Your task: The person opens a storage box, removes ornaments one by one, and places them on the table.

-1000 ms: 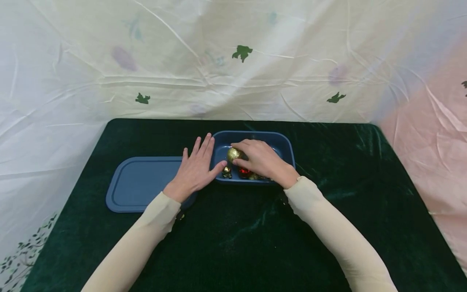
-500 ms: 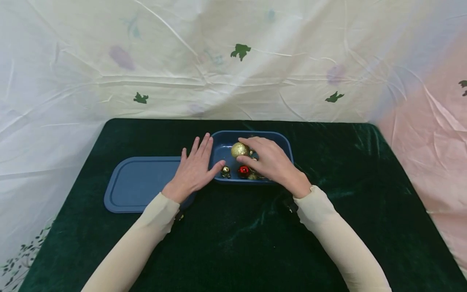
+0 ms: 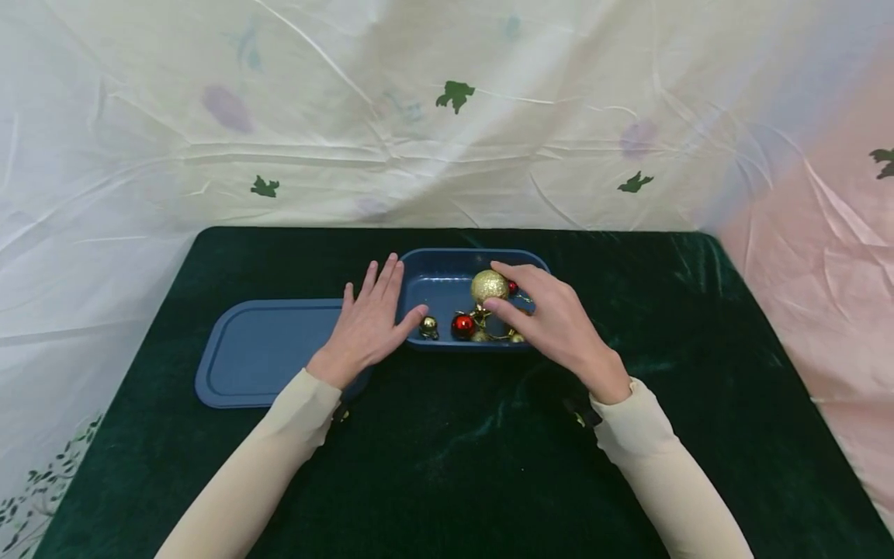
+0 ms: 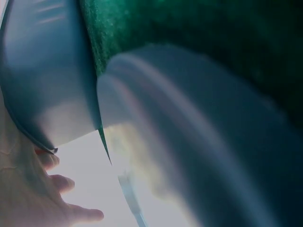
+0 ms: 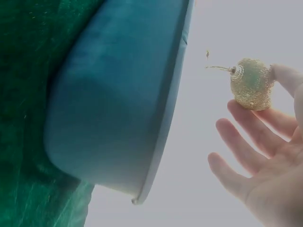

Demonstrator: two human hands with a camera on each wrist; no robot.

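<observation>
- The right hand [image 3: 555, 322] pinches a gold glitter bauble [image 3: 490, 288] between thumb and fingers, raised over the blue box [image 3: 440, 286].
- The bauble looks light and stiff, probably hollow plastic; its grainy coat should resist slipping, though a hard squeeze might dent or crack it.
- Best hold: around its widest part, as now, leaving the metal cap [image 5: 238, 72] and thin wire free, since they could pull loose.
- The left hand [image 3: 363, 330] has its fingers spread wide, holding nothing, beside the box's left wall and over part of the lid [image 3: 261, 353]; whether it presses, I cannot tell.
</observation>
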